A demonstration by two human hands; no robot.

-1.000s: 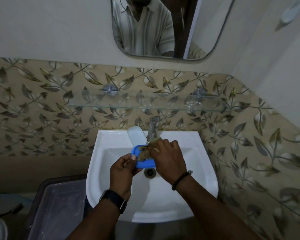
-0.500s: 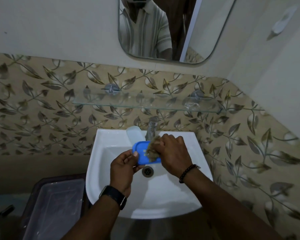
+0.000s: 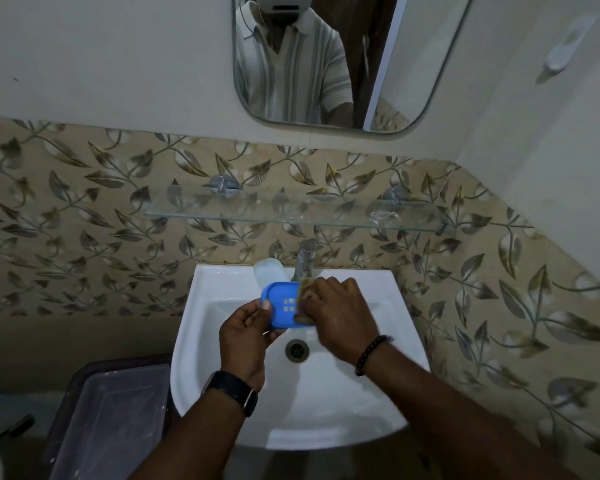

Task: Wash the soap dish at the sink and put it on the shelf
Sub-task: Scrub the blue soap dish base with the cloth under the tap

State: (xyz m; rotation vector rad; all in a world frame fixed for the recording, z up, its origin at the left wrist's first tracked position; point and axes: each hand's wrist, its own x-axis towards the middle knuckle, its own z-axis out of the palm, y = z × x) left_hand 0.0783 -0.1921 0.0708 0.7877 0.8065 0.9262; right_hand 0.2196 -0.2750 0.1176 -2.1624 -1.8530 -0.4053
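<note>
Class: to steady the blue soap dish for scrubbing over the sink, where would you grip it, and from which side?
Probably the soap dish's left rim, from the left, as the left hand does: the right hand scrubs the right end with the scrubber.

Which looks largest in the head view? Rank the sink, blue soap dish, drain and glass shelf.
1. Sink
2. Glass shelf, long but thin, and farther away, so unsure against the sink
3. Blue soap dish
4. Drain
</note>
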